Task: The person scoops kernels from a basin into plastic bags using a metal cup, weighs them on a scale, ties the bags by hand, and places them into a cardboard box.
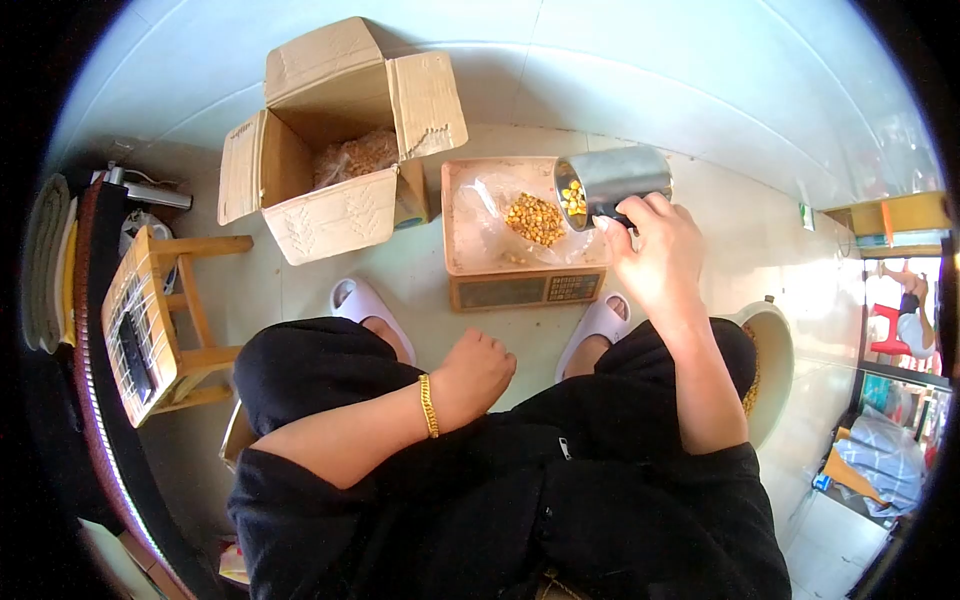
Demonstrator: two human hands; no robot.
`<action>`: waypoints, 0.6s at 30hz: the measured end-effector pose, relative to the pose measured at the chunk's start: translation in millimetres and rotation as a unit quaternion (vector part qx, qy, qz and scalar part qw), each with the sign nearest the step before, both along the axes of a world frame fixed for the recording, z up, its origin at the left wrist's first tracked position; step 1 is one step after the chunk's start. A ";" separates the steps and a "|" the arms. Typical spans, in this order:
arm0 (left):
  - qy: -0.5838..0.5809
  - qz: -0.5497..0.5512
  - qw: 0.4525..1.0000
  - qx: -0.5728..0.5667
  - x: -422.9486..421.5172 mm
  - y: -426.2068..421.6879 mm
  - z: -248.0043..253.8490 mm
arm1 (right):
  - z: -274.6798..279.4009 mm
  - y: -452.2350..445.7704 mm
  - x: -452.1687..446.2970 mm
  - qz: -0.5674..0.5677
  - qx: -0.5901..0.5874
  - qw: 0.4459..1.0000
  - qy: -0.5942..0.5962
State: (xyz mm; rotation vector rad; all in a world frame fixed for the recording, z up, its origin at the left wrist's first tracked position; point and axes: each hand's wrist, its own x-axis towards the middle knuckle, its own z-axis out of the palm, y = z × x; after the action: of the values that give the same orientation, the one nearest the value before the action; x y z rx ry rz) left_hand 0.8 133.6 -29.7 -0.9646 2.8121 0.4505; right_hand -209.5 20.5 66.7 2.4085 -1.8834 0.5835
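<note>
Over the right edge of the scale (pixel 482 293), your right hand (pixel 660 250) grips the cup (pixel 625 177); corn (pixel 535 220) piled on plastic (pixel 484 206), some left to pour. Left hand (pixel 470 376) curled closed.

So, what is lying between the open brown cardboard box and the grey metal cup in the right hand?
In the head view, a clear plastic bag with yellow-brown kernels, on a boxy orange-brown scale, lies between them.

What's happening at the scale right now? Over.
Right hand gripping cup, tipped towards bag on scale. Left hand curled, palm hidden. Kernels in cup and bag. Nothing visible between cup and bag.
</note>
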 end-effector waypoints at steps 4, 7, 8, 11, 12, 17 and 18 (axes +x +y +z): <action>-0.015 0.004 1.000 0.013 1.0 -0.3 -0.2 | -0.3 1.2 2.8 0.011 -0.003 1.000 -0.013; -0.001 -0.007 1.000 0.012 -0.3 -0.5 -0.7 | -7.4 -4.1 1.3 0.003 -0.012 1.000 0.000; 0.010 -0.003 1.000 0.010 -1.0 -1.4 -0.7 | -7.8 -4.6 -1.0 0.000 -0.014 1.000 0.002; -0.014 -0.001 1.000 0.019 -1.5 -1.9 3.1 | -9.5 -4.5 -0.8 0.000 0.000 1.000 -0.004; -0.014 0.001 1.000 0.020 -0.7 -1.0 2.2 | -9.7 -3.8 -0.5 -0.001 -0.004 1.000 -0.001; -0.012 0.008 1.000 0.023 -1.4 -0.5 -0.4 | -4.0 0.6 1.9 0.006 -0.005 1.000 -0.004; -0.013 0.011 1.000 0.023 0.0 -0.2 -0.3 | -3.6 1.5 2.9 0.012 -0.014 1.000 -0.011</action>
State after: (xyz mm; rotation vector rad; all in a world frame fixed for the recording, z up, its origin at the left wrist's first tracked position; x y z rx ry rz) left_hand 0.8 133.3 -30.0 -0.9855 2.7575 0.5006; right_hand -206.6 22.0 63.1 2.4206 -1.8455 0.6366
